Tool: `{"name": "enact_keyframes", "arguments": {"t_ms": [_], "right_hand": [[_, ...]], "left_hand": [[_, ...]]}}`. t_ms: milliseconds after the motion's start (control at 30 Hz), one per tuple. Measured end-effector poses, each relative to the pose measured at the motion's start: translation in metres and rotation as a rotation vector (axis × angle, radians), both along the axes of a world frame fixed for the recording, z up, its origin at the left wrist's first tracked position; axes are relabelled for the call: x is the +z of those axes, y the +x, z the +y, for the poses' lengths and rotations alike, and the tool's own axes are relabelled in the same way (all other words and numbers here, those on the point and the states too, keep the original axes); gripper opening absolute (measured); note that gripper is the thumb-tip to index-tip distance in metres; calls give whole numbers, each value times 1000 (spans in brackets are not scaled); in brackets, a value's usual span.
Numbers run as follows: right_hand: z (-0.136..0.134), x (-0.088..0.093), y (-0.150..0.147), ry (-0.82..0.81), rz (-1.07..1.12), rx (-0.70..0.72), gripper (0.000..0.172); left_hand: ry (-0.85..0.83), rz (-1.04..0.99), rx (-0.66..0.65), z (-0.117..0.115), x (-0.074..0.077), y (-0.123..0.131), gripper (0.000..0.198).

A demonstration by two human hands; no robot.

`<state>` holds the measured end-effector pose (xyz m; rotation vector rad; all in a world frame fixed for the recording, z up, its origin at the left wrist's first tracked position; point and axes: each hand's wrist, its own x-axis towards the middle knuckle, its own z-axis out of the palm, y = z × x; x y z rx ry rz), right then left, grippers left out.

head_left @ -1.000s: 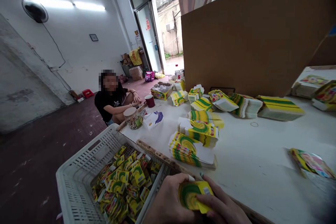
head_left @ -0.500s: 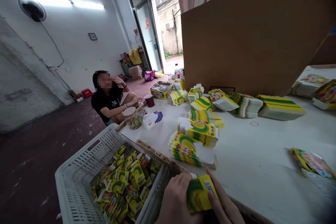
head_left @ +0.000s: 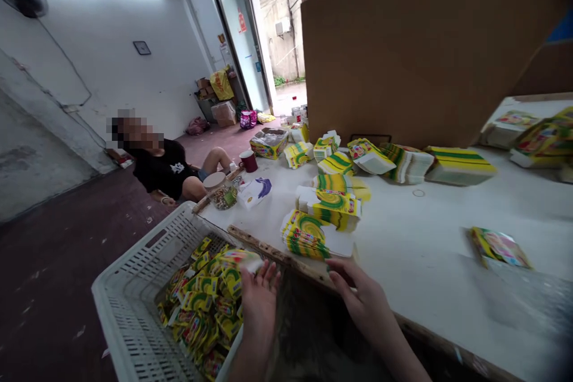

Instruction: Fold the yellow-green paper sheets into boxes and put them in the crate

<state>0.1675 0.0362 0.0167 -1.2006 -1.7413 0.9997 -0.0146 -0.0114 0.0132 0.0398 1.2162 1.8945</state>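
Palm up and fingers spread, my left hand [head_left: 260, 298] is over the near edge of a white plastic basket [head_left: 129, 268]. Just past its thumb is a small yellow-and-green carton [head_left: 239, 258], blurred, apparently loose above the heap of similar folded cartons [head_left: 201, 304]. My right hand [head_left: 360, 295] is at the table's edge, thumb and forefinger apart, its fingertips close to the nearest stack of flat cartons [head_left: 307, 236]. Whether those fingertips touch the stack I cannot tell. Behind it lies another flat stack [head_left: 331, 206].
More carton stacks [head_left: 461, 164] line the white table [head_left: 416, 239] below a tall cardboard sheet [head_left: 425, 54]. A lidded jar [head_left: 224, 194], tissue pack [head_left: 255, 193] and red mug [head_left: 248, 161] stand at its left end. A plastic-wrapped pack [head_left: 501, 248] lies right. A person [head_left: 165, 167] sits beyond the basket.
The carton both hands held has left them and is over the basket. My left hand moved left and opened; my right moved up toward the stack. The seated person has leaned over, arm lowered.
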Motion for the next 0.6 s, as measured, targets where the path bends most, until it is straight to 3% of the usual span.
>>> {"name": "enact_keyframes", "arguments": {"t_ms": [167, 300, 433, 600], "right_hand": [[17, 14, -5, 47, -111, -4, 16], [45, 25, -20, 142, -277, -123, 15], [67, 16, -37, 133, -524, -198, 16], [70, -2, -48, 117, -513, -208, 17]], "left_hand": [[-61, -134, -132, 4, -5, 6, 31], [-79, -117, -243, 6, -6, 19, 23], [-95, -85, -257, 6, -9, 24, 18], [-112, -55, -236, 2, -12, 24, 17]]}}
